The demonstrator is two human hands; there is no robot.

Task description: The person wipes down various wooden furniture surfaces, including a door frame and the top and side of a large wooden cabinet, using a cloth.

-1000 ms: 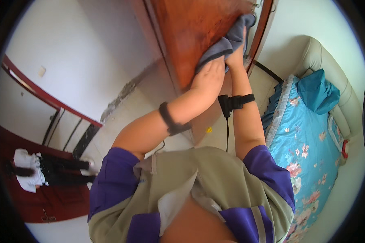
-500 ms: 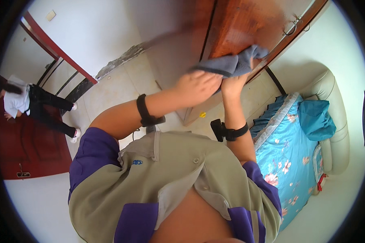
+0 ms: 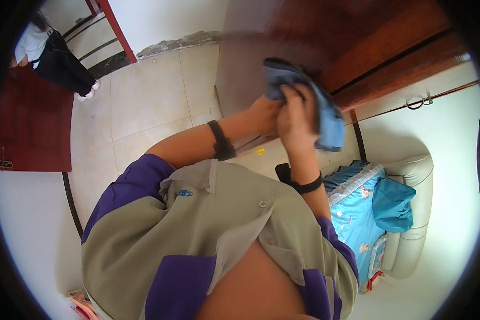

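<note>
A grey-blue cloth [image 3: 329,125], folded over and slightly blurred, is held up in front of the dark reddish-brown wooden cabinet [image 3: 304,32]. My right hand [image 3: 297,125] grips it from the near side, fingers bent over its face and smeared by motion. Close beside it, my left hand [image 3: 265,113] is closed at the cloth's lower left edge; its fingertips are hidden behind the right hand and the cloth. Black bands circle both of my wrists. Whether the cloth touches the cabinet, I cannot tell.
To the right stands a bed with a blue floral cover [image 3: 352,218], a teal bag [image 3: 393,205] and a pale padded headboard [image 3: 416,202]. At far left, another person [image 3: 58,58] stands by a dark red door [image 3: 32,122]. A small yellow object [image 3: 260,151] lies on the tiled floor [image 3: 144,106].
My hands have drawn closer together and the cloth, spread toward the right before, is now bunched and turned downward. The view has swung, so the cabinet and bed appear shifted.
</note>
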